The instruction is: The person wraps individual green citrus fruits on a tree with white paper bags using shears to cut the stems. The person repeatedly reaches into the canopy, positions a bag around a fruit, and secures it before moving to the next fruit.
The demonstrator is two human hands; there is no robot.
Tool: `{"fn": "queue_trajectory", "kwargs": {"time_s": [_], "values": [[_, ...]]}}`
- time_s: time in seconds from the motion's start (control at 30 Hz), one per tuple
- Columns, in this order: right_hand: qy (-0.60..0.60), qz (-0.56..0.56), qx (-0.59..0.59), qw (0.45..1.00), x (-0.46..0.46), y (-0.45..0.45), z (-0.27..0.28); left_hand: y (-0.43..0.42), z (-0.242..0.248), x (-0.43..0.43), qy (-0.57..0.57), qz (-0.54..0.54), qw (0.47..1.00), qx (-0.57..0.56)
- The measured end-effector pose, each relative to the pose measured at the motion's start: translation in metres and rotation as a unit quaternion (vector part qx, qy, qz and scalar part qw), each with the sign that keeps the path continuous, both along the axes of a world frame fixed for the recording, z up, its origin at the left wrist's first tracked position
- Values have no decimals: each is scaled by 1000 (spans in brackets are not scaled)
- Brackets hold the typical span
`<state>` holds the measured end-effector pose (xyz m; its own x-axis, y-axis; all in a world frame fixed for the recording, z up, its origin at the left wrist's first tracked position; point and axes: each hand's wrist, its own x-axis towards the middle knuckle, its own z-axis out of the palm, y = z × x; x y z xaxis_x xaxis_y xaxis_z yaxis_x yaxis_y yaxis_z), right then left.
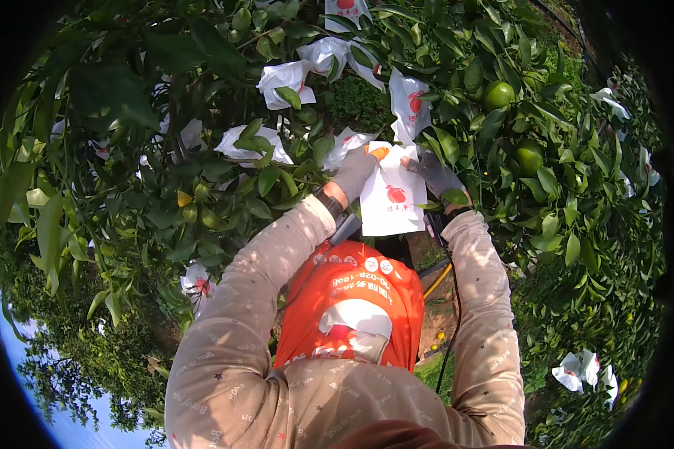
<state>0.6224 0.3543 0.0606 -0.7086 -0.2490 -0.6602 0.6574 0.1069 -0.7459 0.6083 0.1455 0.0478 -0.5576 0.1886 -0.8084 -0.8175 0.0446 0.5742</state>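
Note:
A white paper fruit bag [394,210] with a red fruit print hangs in front of me among the citrus branches. My left hand [355,173], in a grey glove with orange at the fingertips, pinches its upper left edge. My right hand [433,174], gloved in grey too, holds the upper right side, its thumb against the paper. Between the hands the bag's top is creased; whether a fruit is inside cannot be seen. Just above hangs another printed bag [410,106], and a crumpled one [348,147] sits behind my left hand.
An orange-red pouch [297,314] at my waist holds white bags [356,320] and bears writing. Green citrus fruits [499,95] hang uncovered at right. More bagged fruit [283,84] hangs ahead. A black cable [456,314] runs beside my right arm.

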Motion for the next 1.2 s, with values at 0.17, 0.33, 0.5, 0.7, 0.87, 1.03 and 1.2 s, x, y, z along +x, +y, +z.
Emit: {"fn": "queue_trajectory", "kwargs": {"time_s": [0.17,0.33,0.5,0.7,0.87,1.03,1.2], "values": [[-109,-120,75,984,-10,-28,-4,-7,-3,0,136,-210,946,-209],[-37,-201,91,975,16,-29,-57,-25,-1,4,277,-349,874,-192],[-72,-173,77,979,25,-18,-95,12,-28,-14,-74,-28,997,-18],[-103,-205,-55,972,32,-10,-81,14,-37,-27,-98,-34,986,130],[-153,-252,-122,948,36,-6,-65,11,-32,-40,-132,-82,980,123],[-82,-204,-131,967,35,-2,-64,23,-11,-41,-133,-40,978,156],[-80,-157,-44,983,28,0,-81,31,-5,-30,-17,-85,996,-12]]}}
